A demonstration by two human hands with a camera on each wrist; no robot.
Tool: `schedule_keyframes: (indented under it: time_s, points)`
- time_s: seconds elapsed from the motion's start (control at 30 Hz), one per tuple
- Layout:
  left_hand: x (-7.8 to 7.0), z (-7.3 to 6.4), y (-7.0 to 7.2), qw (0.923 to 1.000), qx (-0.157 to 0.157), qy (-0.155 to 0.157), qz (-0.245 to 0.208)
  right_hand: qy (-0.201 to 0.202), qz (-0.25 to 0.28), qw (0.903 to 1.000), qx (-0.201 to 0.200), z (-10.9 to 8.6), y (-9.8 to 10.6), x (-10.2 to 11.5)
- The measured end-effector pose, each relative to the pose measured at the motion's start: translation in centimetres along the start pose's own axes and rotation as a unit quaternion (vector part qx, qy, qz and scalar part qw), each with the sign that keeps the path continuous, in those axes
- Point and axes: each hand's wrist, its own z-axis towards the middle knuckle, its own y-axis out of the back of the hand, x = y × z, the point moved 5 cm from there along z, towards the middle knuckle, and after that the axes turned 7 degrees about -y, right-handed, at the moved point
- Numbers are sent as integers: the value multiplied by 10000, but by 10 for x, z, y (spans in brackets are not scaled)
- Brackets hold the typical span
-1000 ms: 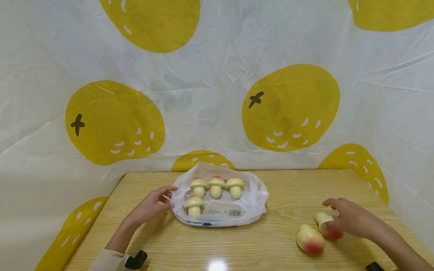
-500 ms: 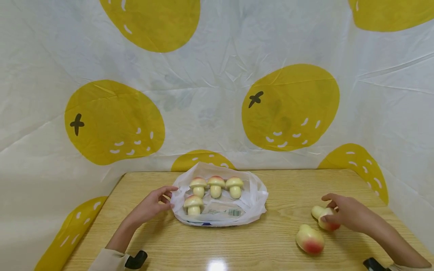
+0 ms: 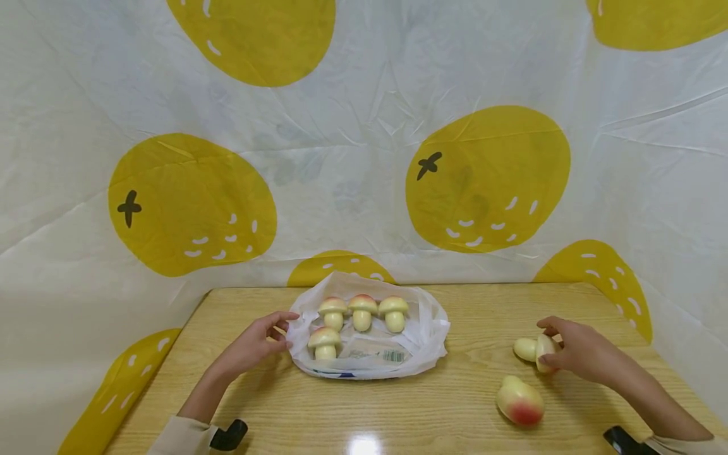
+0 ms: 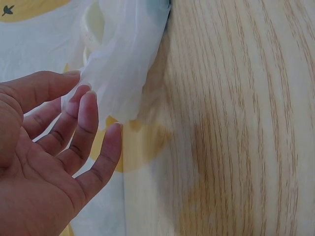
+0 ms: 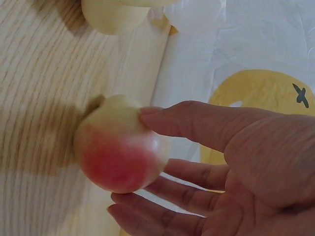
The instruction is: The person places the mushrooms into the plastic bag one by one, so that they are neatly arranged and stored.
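A translucent white plastic bag (image 3: 364, 370) lies on the table, its mouth spread open. Several yellow toy mushrooms with reddish caps rest in it, one of them a front mushroom (image 3: 325, 344) at the left. My left hand (image 3: 258, 344) pinches the bag's left rim; in the left wrist view, the film (image 4: 118, 73) runs between thumb and fingers. On the right, my right hand (image 3: 586, 354) holds a toy mushroom (image 5: 120, 152) by its cap, between thumb and fingers, stem pointing left. Just in front of it another toy mushroom (image 3: 520, 402) lies on its side.
The wooden table (image 3: 443, 417) carries the bag and mushrooms. Behind it hangs a white curtain (image 3: 347, 145) with large yellow fruit prints, which also runs along both sides. Black wrist mounts (image 3: 229, 436) sit near both sleeves.
My right hand has taken hold of the farther loose mushroom and shifted it slightly left and away, turning its stem leftward. The left hand and the bag have stayed put.
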Motion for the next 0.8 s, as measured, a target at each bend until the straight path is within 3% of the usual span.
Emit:
schedule_keyframes:
  time_s: [0.37,0.8]
  points:
    - [-1,-2,-1,10000,-26,-22,76,174,29,9992,-346,6,-4,-1]
    - [-2,-2,1,9999,33,-144,-40,279,67,9990,-340,15,-6,-1]
